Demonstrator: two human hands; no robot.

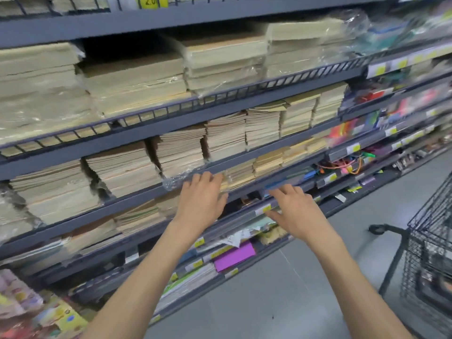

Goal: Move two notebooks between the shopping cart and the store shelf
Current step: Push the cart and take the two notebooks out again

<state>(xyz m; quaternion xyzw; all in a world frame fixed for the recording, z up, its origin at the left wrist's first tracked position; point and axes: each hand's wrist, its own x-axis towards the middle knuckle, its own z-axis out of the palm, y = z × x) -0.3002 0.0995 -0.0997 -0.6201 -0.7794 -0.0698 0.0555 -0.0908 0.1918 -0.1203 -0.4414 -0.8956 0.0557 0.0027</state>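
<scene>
Stacks of tan notebooks [181,152] fill the grey store shelf [137,194] across several levels. My left hand [201,199] is stretched toward the shelf edge below a plastic-wrapped stack, fingers apart and holding nothing. My right hand [294,211] reaches beside it, fingers spread over the lower shelf rail near a yellow price tag, also empty. The black wire shopping cart [430,253] stands at the right edge, apart from both hands. The view is blurred by motion.
Lower shelves hold a purple folder [233,256], wrapped paper packs and colourful stationery [347,165] to the right. Bright printed packs [36,311] sit at bottom left. Grey floor [281,302] lies between the shelf and the cart.
</scene>
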